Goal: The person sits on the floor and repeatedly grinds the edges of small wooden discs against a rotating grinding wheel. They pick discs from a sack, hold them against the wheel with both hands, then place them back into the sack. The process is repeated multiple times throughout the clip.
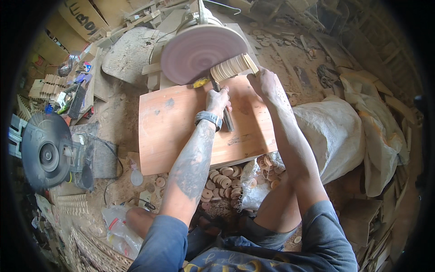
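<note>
A large round sanding disc (190,61) stands upright at the far edge of a wooden board (167,127). Against the disc's lower right side lies a row of thin round wooden discs (229,68), packed face to face; I cannot tell whether they touch it. My right hand (263,84) is closed at the right end of this row, by a pale end piece. Over the board, my left hand (218,102) is wrapped round a dark rod (228,121), whose upper end reaches the row's left end. A small yellow object (200,82) lies beside the rod.
Many loose wooden discs (222,181) lie on the floor below the board. A fan (47,152) stands at left, near a cluttered shelf (93,81). White sacks (333,131) bulge at right. A clear plastic bag (122,233) lies by my left leg.
</note>
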